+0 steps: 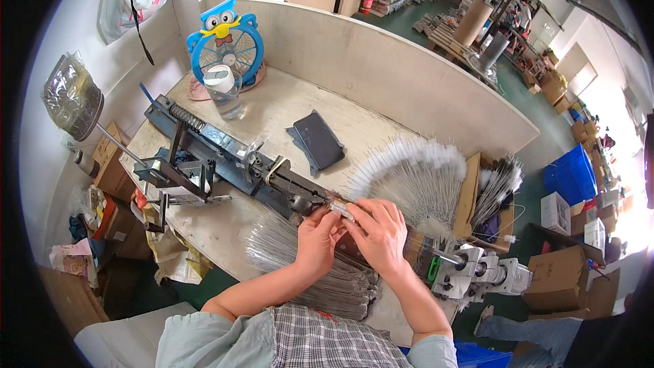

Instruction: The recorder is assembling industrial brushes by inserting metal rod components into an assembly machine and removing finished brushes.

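Observation:
My left hand and my right hand meet at the near end of a long dark metal bench machine. Both are closed, with fingertips pinched round a small pale piece whose exact kind is too small to make out. Below my left forearm lies a thick bundle of thin metal wires, partly hidden by my arms. Just beyond my right hand, a fan of thin wire brushes with white bristle tips spreads over the table.
A cardboard box of more brushes stands at the right, near a silver clamp-like machine. A dark phone-like slab, a lidded cup and a blue cartoon fan sit farther back. A low partition edges the table.

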### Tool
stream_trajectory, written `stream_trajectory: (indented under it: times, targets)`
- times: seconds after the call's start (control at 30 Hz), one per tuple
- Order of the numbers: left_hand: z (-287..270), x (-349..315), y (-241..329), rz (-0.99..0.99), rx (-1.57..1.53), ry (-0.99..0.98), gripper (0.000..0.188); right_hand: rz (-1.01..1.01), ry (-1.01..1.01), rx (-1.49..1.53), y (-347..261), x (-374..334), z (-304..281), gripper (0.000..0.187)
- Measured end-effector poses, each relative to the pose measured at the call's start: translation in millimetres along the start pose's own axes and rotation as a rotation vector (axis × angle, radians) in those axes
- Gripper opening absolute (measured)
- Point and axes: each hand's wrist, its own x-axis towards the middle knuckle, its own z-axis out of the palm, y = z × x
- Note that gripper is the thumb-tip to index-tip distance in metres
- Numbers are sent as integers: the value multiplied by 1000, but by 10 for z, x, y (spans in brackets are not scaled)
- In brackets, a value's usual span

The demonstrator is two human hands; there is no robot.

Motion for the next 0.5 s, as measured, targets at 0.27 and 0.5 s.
stream_trajectory:
  times: [0.27, 0.5]
  targets:
    - [38, -25, 37, 6, -18, 5, 11, -35, 52, 22, 14, -22, 5, 25]
    - [53, -25, 35, 9, 12, 3, 11, -37, 20, 17, 32, -3, -10, 27]
